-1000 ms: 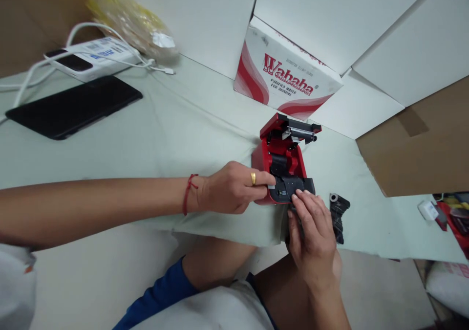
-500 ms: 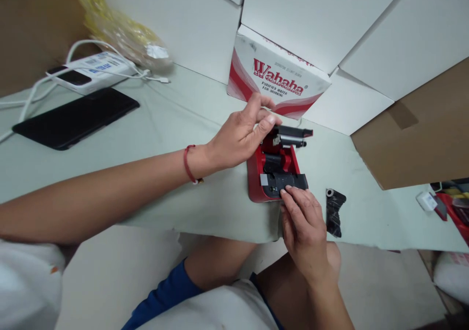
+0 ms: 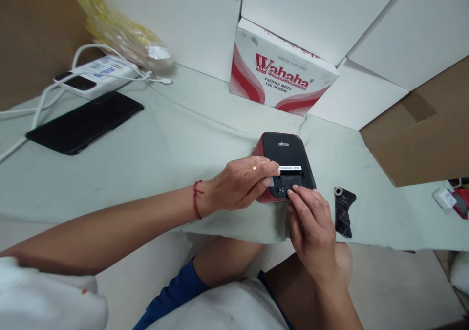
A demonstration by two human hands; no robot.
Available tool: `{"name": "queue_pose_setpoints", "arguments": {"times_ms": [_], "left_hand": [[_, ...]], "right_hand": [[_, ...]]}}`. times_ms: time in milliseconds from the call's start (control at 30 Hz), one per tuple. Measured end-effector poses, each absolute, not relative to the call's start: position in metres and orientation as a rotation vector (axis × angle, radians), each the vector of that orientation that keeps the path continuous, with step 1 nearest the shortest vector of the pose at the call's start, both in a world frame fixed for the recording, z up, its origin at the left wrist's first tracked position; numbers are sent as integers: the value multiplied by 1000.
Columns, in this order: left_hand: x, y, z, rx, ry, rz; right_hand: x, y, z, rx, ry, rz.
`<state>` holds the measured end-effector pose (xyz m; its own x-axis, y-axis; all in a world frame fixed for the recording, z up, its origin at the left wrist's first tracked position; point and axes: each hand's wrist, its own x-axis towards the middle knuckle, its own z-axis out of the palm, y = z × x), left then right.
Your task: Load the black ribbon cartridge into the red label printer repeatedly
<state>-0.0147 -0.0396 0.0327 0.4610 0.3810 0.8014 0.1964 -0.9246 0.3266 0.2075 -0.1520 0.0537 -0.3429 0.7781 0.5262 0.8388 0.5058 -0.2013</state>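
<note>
A small red and black label printer (image 3: 284, 154) sits near the front edge of the pale green table (image 3: 183, 139) with its black lid down. A white label strip shows at its slot. My left hand (image 3: 240, 183) grips the printer's left front side, thumb and fingers curled against it. My right hand (image 3: 311, 222) rests its fingertips on the black front panel, fingers bent and close together. A black roll part (image 3: 344, 211) lies on the table just right of my right hand.
A red and white Wahaha carton (image 3: 282, 78) stands behind the printer among white boxes. A black phone (image 3: 86, 122), a white power strip (image 3: 97, 73) with cables and a yellow plastic bag (image 3: 120, 29) lie at the left. Brown cardboard (image 3: 421, 129) leans at the right.
The printer's lid was open and is now down. My left hand went up to the lid, then came back to the printer's left front side. My right hand stayed at the front panel.
</note>
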Motion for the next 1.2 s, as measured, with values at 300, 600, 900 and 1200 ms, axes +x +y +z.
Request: {"name": "queue_pose_setpoints", "arguments": {"times_ms": [300,600,900,1200], "left_hand": [[-21,-43,27,2620,367,1726],[-25,-45,27,2684,491,1574],[-23,-47,26,2608,568,1528],[-16,-47,16,2653,427,1638]], "right_hand": [[203,-154,62,-1346,-2199,-129],[206,-157,58,-1345,-2184,-96],[210,-155,54,-1307,-2182,-64],[211,-100,117,-1416,-2168,117]]}}
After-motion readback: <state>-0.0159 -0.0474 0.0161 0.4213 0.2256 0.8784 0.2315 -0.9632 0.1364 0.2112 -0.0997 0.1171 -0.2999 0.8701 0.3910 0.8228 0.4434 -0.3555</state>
